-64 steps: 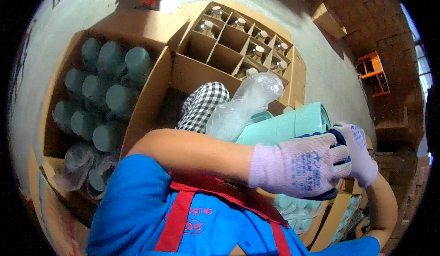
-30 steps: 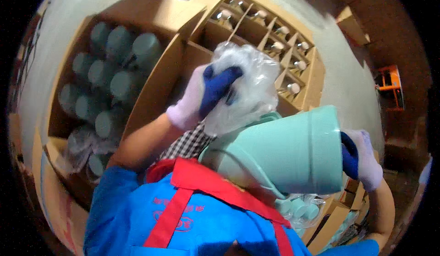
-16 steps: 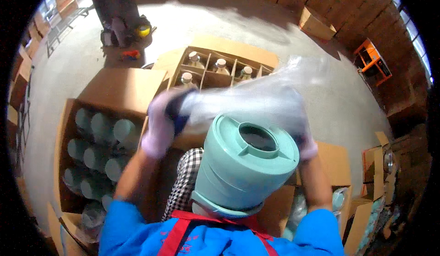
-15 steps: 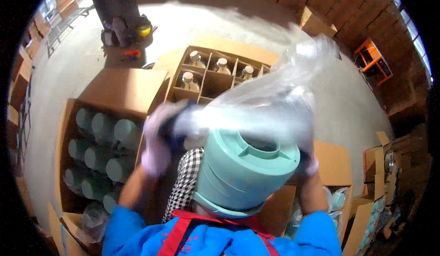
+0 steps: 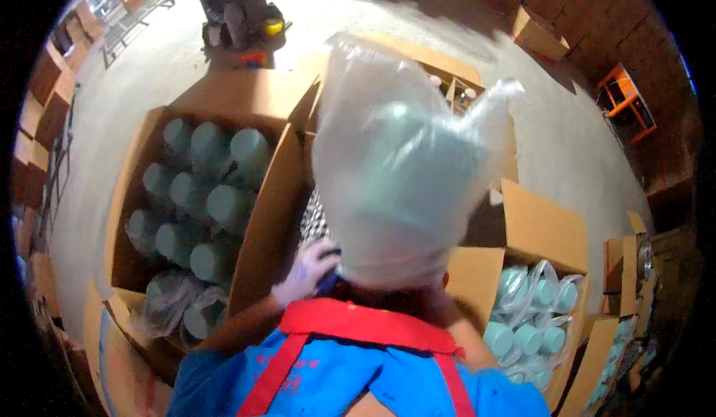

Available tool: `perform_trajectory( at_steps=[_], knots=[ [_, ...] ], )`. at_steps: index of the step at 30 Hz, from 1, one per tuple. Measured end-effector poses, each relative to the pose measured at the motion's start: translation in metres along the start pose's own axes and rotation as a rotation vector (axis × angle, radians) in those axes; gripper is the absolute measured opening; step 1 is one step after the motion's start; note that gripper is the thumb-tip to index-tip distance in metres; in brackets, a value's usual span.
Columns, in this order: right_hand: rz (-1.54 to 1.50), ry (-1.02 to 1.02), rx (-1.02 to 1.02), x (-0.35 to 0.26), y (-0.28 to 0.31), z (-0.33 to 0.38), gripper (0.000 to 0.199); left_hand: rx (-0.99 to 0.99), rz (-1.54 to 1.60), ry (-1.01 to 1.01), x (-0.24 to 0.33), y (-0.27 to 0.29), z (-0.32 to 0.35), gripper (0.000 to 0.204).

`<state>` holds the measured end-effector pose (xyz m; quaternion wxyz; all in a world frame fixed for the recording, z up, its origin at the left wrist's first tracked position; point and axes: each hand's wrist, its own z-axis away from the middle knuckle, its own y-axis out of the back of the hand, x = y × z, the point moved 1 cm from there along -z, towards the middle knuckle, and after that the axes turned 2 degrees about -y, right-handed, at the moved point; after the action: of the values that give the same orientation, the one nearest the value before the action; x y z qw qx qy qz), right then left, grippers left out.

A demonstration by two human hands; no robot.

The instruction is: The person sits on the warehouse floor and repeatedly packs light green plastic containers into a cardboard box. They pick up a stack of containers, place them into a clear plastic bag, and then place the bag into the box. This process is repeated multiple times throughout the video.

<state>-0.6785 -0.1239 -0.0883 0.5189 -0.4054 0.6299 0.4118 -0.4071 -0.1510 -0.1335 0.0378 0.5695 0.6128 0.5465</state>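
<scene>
A pale green jug, at the frame's centre, is covered by a clear plastic bag. The left hand is closed on the bag's lower edge; the right hand is hidden. The thin film could tear if tugged. At left, a cardboard box is filled with green jugs; at lower right, bagged ones.

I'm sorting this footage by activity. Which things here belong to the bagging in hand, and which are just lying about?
In hand:
clear plastic bag pulled over the teal container
left hand, gloved, at the bag's lower edge
right hand hidden behind the bag

Lying about:
open carton of teal containers
carton of bagged containers
orange stool
</scene>
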Motion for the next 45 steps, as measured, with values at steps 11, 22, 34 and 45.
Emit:
perform_trajectory(
  at_steps=[11,22,34,45],
  knots=[
    [-0.285,-0.010,-0.122,-0.009,-0.005,0.050,0.043,-0.093,0.246,-0.118,0.007,0.026,-0.010,0.021],
    [-0.352,-0.341,-0.262,-0.008,-0.030,0.004,0.038,0.545,0.910,0.248,0.090,0.084,-0.092,0.031],
    [0.007,-0.078,-1.173,-0.082,-0.237,-0.017,0.034,1.155,-0.555,0.077,0.134,0.216,0.108,0.051],
    [0.268,0.647,-1.462,-0.004,-0.473,0.064,0.044,0.661,-0.941,1.046,0.023,0.307,0.214,0.049]
  ],
)
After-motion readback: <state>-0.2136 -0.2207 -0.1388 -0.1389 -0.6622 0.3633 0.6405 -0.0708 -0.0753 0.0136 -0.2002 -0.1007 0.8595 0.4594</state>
